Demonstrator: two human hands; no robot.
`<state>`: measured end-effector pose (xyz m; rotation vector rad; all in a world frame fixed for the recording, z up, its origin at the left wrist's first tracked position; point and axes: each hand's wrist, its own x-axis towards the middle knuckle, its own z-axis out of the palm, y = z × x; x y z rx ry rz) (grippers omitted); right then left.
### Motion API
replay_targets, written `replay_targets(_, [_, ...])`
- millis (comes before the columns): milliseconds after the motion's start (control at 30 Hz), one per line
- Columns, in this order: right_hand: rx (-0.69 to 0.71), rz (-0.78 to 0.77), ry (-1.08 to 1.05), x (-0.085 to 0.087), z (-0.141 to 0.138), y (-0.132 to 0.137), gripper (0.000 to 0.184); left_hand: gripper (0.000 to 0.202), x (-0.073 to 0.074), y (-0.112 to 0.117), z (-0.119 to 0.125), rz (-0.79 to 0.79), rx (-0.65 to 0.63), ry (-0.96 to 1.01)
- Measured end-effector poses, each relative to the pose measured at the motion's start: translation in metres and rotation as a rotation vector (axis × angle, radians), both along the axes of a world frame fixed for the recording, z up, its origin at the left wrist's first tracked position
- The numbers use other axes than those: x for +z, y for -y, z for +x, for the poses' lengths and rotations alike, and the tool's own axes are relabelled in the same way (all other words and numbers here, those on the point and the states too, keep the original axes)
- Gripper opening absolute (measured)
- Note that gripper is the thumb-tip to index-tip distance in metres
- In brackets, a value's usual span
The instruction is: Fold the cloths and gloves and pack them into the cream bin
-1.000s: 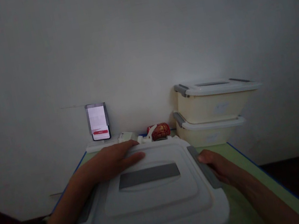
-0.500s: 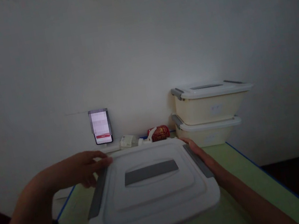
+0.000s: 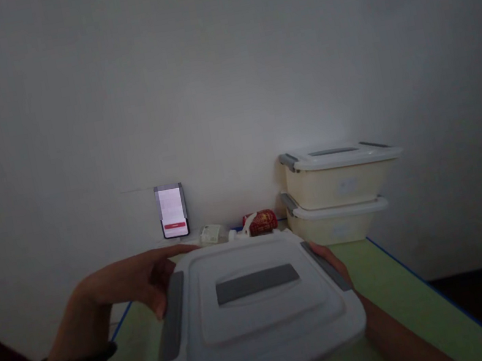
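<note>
A white storage box lid (image 3: 266,325) with a grey handle (image 3: 257,283) and grey side latches fills the lower middle of the head view, slightly tilted. Whether a box body sits beneath it is hidden. My left hand (image 3: 132,280) grips its far left corner, thumb against the left latch (image 3: 173,323) and fingers reaching over the back edge. Along the right side, my right hand (image 3: 332,261) wraps the edge by the right latch (image 3: 326,268); some of its fingers are out of sight underneath.
Two lidded cream boxes (image 3: 335,185) stand stacked at the back right. Behind the lid lie a clear bottle (image 3: 214,234), a white object (image 3: 236,235) and a red can (image 3: 261,222). A lit phone (image 3: 172,211) stands upright by the wall. The green table (image 3: 394,284) has blue edges.
The lid now appears a little lower and farther right, as the view also shifts. My left fingers have stretched over its back corner, and the thumb has come down to the latch.
</note>
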<state>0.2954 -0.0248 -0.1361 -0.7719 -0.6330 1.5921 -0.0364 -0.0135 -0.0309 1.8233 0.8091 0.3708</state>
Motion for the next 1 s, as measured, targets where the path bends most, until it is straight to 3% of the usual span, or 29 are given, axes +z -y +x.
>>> replay_targets(133, [-0.026,-0.026,0.033,0.012,0.015,-0.005,0.018,0.091,0.000,-0.003,0.012,-0.108,-0.025,0.060])
replay_targets(300, [-0.095,-0.026,0.074,0.042,0.050,0.006,0.022,0.089,0.001,0.000,0.042,0.020,-0.004,0.213])
replay_targets(433, [-0.179,-0.035,0.135,0.054,0.096,0.028,0.022,0.075,0.001,0.015,0.088,0.098,0.046,0.255])
replay_targets(500, [-0.251,-0.021,0.207,0.055,0.123,0.037,0.018,0.062,-0.003,0.023,0.118,0.224,0.108,0.207])
replay_targets(567, [-0.300,-0.008,0.320,0.053,0.149,0.043,0.016,0.064,-0.010,0.026,0.150,0.236,0.130,0.183])
replay_targets(667, [-0.322,-0.018,0.373,0.046,0.182,0.045,0.014,0.073,-0.028,0.022,0.193,0.099,0.176,0.103])
replay_targets(767, [-0.313,-0.061,0.419,0.037,0.201,0.046,0.014,0.081,-0.047,0.012,0.223,0.104,0.157,0.062])
replay_targets(1000, [-0.212,-0.081,0.595,0.038,0.218,0.039,0.028,0.090,-0.070,-0.016,0.236,0.093,0.320,0.108])
